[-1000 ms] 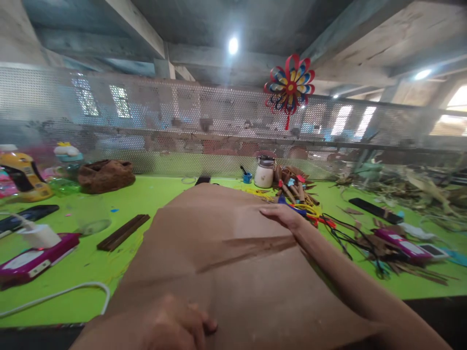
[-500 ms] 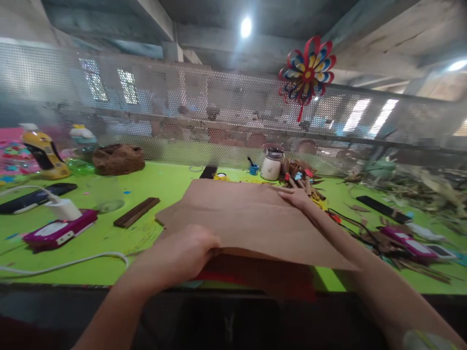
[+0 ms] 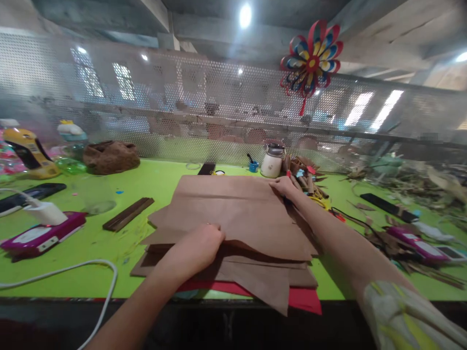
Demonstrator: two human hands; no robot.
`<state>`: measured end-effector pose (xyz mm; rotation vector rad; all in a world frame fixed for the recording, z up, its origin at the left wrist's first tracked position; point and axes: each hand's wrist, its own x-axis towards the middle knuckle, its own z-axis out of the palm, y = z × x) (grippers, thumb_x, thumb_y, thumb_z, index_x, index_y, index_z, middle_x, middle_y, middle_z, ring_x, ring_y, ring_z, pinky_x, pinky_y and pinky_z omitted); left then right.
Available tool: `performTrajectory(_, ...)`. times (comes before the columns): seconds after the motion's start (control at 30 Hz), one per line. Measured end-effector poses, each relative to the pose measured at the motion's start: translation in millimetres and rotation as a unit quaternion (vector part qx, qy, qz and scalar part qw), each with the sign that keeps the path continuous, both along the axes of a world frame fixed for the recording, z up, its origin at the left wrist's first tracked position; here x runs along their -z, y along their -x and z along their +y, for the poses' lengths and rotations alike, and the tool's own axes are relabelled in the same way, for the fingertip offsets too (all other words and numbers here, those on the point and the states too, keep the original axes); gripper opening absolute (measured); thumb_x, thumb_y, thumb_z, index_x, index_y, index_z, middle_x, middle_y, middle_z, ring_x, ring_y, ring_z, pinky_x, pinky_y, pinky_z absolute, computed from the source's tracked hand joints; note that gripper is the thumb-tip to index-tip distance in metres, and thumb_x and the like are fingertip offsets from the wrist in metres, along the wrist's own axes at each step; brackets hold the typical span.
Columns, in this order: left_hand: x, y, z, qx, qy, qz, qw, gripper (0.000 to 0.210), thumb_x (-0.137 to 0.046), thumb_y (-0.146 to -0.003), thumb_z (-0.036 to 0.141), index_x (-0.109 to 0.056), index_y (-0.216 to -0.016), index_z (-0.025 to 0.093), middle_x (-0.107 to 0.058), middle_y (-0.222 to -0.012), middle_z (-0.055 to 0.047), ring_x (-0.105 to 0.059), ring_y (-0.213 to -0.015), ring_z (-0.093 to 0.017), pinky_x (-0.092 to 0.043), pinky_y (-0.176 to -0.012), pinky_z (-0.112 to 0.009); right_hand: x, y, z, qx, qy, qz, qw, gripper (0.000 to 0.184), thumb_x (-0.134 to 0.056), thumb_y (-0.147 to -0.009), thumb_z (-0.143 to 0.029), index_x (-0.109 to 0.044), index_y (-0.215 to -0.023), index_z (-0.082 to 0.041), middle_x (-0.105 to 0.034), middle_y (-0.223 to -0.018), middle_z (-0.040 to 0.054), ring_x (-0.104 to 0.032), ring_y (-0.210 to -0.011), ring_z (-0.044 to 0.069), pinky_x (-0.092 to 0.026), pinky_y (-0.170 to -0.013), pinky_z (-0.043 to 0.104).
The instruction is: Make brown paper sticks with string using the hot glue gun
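Observation:
A large sheet of brown paper [image 3: 241, 209] lies over a loose pile in front of me. My left hand [image 3: 202, 245] is closed on its near edge, lifting it slightly so that the edge bows upward. At the far right corner, my right hand [image 3: 286, 186] pinches the paper between thumb and fingers. More brown sheets [image 3: 262, 287] stick out below, uneven and partly over the table's front edge. Under them shows a piece of red paper [image 3: 307, 300]. The middle of the pile is hidden by the top sheet.
On the green table [image 3: 138, 262] are dark brown strips [image 3: 128, 214], a purple power strip [image 3: 45, 233] with a white cable, and a clear cup [image 3: 95, 197]. A jar [image 3: 272, 161] and rolled brown pieces [image 3: 310, 184] stand behind. Dried scraps [image 3: 423, 180] cover the right. A pinwheel-like ornament [image 3: 312, 63] hangs above.
The brown sheet has come down and toward the left onto the pile, uncovering the layers and red paper below. My right hand has drawn slightly left, now pinching the corner.

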<state>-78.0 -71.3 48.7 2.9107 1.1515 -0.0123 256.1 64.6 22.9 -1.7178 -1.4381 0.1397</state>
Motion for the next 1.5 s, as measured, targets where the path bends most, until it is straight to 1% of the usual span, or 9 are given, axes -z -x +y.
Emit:
performTrajectory(0.17, -3.0, 2.4, -7.0, 0.015, 0.015, -0.005, 1.0, 0.035, -0.034, -0.079, 0.001, -0.064, -0.087, 0.016, -0.065, -0.086, -0.01, -0.062, -0.079, -0.022, -0.047, -0.072, -0.034, -9.1, 1.2, -50.1, -0.018, -0.014, -0.046, 0.999, 0.046, -0.06, -0.065, -0.012, -0.067, -0.11, -0.012, -0.063, -0.12, 0.0124, -0.057, -0.11, 0.028, -0.043, -0.094, 0.037)
performTrajectory(0.3, -2.6, 4.2, -8.5, 0.0, 0.027, -0.013, 1.0, 0.036, -0.035, -0.077, 0.0, -0.063, -0.092, 0.017, -0.066, -0.088, -0.009, -0.062, -0.079, -0.02, -0.046, -0.072, -0.031, -14.4, 4.4, -126.2, -0.287, 0.087, -0.086, 0.95, 0.042, -0.052, -0.074, -0.015, -0.067, -0.113, -0.022, -0.068, -0.114, 0.005, -0.062, -0.102, 0.022, -0.047, -0.092, 0.035)
performTrajectory(0.4, -1.7, 5.4, -10.3, 0.001, 0.029, -0.016, 0.999, 0.037, -0.036, -0.076, 0.001, -0.063, -0.093, 0.019, -0.066, -0.087, -0.007, -0.062, -0.079, -0.021, -0.046, -0.071, -0.032, -9.5, -7.1, -175.9, -0.324, 0.138, -0.109, 0.93, 0.044, -0.051, -0.075, -0.014, -0.066, -0.115, -0.024, -0.065, -0.119, 0.0041, -0.058, -0.111, 0.022, -0.043, -0.098, 0.037)
performTrajectory(0.6, 2.9, 7.0, -17.5, 0.014, 0.027, -0.028, 0.999, 0.03, -0.04, -0.079, 0.006, -0.065, -0.09, 0.021, -0.066, -0.084, -0.006, -0.062, -0.078, -0.02, -0.046, -0.074, -0.031, 6.1, -30.9, -227.8, -0.307, 0.115, -0.1, 0.939, 0.04, -0.05, -0.082, -0.02, -0.062, -0.12, -0.023, -0.062, -0.123, 0.0082, -0.055, -0.117, 0.023, -0.041, -0.1, 0.041)
performTrajectory(0.83, 3.2, 17.3, -20.5, 0.027, -0.024, -0.042, 0.998, 0.037, -0.04, -0.078, 0.007, -0.066, -0.098, 0.024, -0.066, -0.098, -0.006, -0.061, -0.09, -0.021, -0.044, -0.083, -0.035, 14.8, 8.7, -269.4, -0.301, 0.067, -0.15, 0.939, 0.05, -0.052, -0.078, -0.012, -0.055, -0.127, -0.024, -0.06, -0.124, 0.0091, -0.053, -0.119, 0.024, -0.043, -0.1, 0.044)
performTrajectory(1.17, 18.5, 104.2, 25.6, -0.096, -0.18, -0.07, 0.977, 0.049, -0.04, -0.066, 0.005, -0.064, -0.105, 0.023, -0.063, -0.119, -0.003, -0.056, -0.112, -0.029, -0.044, -0.095, -0.042, 42.1, 46.2, -271.8, -0.151, -0.057, -0.279, 0.947, 0.032, -0.045, -0.087, -0.009, -0.064, -0.11, -0.019, -0.067, -0.107, 0.0117, -0.058, -0.103, 0.025, -0.05, -0.092, 0.046)
performTrajectory(1.3, -19.0, 50.5, 6.9, -0.09, -0.252, -0.271, 0.925, 0.045, -0.039, -0.079, 0.011, -0.057, -0.119, 0.022, -0.057, -0.125, -0.004, -0.054, -0.114, -0.026, -0.042, -0.099, -0.041, 50.9, 52.6, -298.3, -0.098, -0.113, -0.225, 0.963, 0.042, -0.042, -0.087, -0.007, -0.057, -0.123, -0.022, -0.064, -0.115, 0.0101, -0.056, -0.11, 0.024, -0.048, -0.095, 0.046)
performTrajectory(1.43, -88.6, -42.1, -41.6, 0.178, -0.269, -0.398, 0.859, 0.03, -0.041, -0.092, 0.022, -0.059, -0.115, 0.03, -0.045, -0.139, 0.008, -0.047, -0.122, -0.013, -0.04, -0.101, -0.028, 68.7, 68.3, -333.6, -0.028, -0.187, -0.155, 0.97, 0.047, -0.045, -0.086, -0.006, -0.055, -0.126, -0.027, -0.062, -0.118, 0.0087, -0.056, -0.112, 0.024, -0.046, -0.097, 0.046)
performTrajectory(1.5, -116.7, -66.2, -50.8, 0.199, -0.295, -0.434, 0.828, 0.029, -0.04, -0.094, 0.027, -0.057, -0.119, 0.027, -0.047, -0.138, 0.009, -0.047, -0.122, -0.01, -0.039, -0.101, -0.027, 76.2, 71.8, -346.6, 0.009, -0.215, -0.135, 0.967, 0.047, -0.047, -0.085, -0.005, -0.056, -0.124, -0.029, -0.063, -0.114, 0.0082, -0.057, -0.109, 0.025, -0.047, -0.095, 0.047)
